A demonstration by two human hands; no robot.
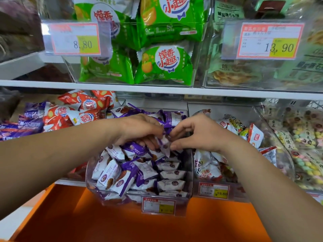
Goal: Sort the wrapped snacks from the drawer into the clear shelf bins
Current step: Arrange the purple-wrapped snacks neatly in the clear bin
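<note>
Head view: a white shelf board crosses the frame, with clear bins above and below it. An orange drawer stands open under the lower row. Green snack packets fill the upper middle bin. Below it, a clear curved-front bin is heaped with purple-and-white packets and carries a red-bordered price tag on its front. Above that heap the left hand and right hand meet, fingers curled, both seemingly pinching one small purple-and-white wrapped snack between their fingertips, just over the bin's pile.
</note>
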